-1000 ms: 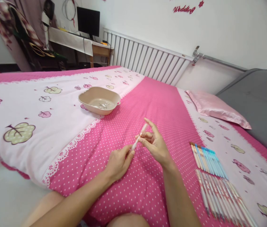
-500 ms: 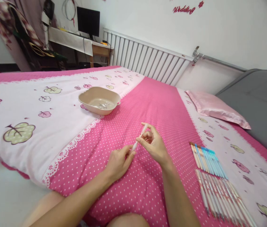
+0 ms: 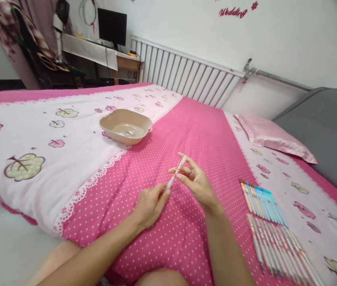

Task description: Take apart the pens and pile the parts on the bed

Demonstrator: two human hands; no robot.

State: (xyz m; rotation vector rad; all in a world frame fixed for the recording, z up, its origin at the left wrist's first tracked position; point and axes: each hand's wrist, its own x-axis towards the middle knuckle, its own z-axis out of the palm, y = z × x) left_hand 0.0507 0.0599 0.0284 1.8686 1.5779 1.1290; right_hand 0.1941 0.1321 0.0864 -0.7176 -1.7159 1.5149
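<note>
Both my hands hold one pale pink-and-white pen (image 3: 175, 176) above the dotted pink bedspread (image 3: 192, 131). My left hand (image 3: 150, 205) pinches the pen's lower end between thumb and fingers. My right hand (image 3: 194, 180) grips its upper part with thumb and fingers, the forefinger lying along the barrel. The pen slants up and to the right. To the right of my right hand lie rows of pens (image 3: 272, 226) side by side on the bed, blue ones farther off, pink and white ones nearer.
A beige plastic basin (image 3: 126, 126) with small clear bits in it sits on the bed at the upper left. A pink pillow (image 3: 271, 137) lies at the right near a grey sofa (image 3: 329, 131). A white radiator (image 3: 183, 75) lines the far wall.
My right hand's fingers shifted on the pen's upper part: they curled closer around it, then the forefinger stretched along it again. The left hand and the pen stayed almost where they were.
</note>
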